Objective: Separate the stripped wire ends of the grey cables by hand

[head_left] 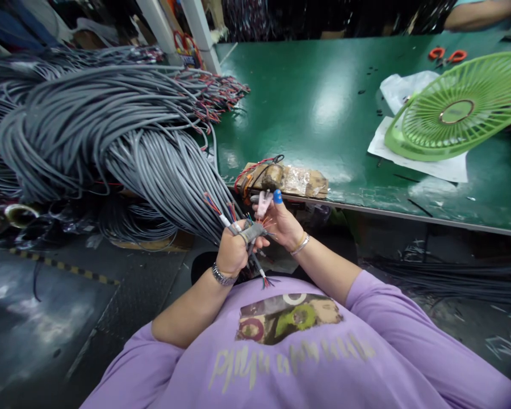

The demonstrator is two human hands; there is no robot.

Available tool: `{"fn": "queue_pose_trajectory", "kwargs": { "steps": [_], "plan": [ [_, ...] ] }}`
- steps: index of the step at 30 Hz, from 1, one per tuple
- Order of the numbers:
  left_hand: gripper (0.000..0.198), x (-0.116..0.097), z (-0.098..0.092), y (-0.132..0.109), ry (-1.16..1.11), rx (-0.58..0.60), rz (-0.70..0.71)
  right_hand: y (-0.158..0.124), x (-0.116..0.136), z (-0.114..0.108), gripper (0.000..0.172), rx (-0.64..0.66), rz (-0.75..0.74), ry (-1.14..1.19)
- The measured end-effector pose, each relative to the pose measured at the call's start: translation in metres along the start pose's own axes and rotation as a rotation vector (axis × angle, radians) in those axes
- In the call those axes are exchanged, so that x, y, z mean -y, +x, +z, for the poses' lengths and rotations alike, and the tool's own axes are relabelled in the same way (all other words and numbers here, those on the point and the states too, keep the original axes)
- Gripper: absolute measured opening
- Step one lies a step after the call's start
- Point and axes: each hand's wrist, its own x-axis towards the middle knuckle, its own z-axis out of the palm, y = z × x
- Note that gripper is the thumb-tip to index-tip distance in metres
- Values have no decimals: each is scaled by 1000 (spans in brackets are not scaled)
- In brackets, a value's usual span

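Note:
My left hand (232, 250) is closed around several grey cables (252, 232), which lie across its fingers. Their stripped ends fan out into thin coloured wires (267, 222) towards my right hand. More cable ends stick out past the left thumb, and another cable end (262, 274) hangs below, close to my shirt. My right hand (286, 225) is held beside the fanned wires with fingers bent together; a blue covering (277, 196) is on its thumb and a pale wrap (264, 203) on a finger. What lies between those fingertips is too small to make out.
A large heap of grey cables (111, 108) fills the left side. On the green table (306, 108), a taped wooden block (302, 180) sits at the front edge. Farther right are a green fan (455, 111), paper and orange-handled cutters (447, 55). Another person's arm (481, 14) is at the back.

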Motion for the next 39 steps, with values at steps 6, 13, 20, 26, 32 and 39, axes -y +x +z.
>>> {"fn": "queue_pose_trajectory", "kwargs": {
  "steps": [6,13,20,26,32,39],
  "plan": [
    [26,1,-4,-11,-51,-12,104,-5,7,-6,57,81,61,-64],
    [27,2,4,-8,-123,-71,146,-7,7,-5,39,34,-15,-86],
    [30,4,11,-2,-124,-117,132,-2,6,0,50,47,88,-24],
    [31,9,11,0,-80,-134,114,4,1,3,48,-20,61,26],
    [30,13,7,-3,-33,-126,126,4,-4,-1,48,-17,37,107],
    [29,11,3,-13,-47,-112,195,-6,5,-7,59,82,110,1]
  ]
}}
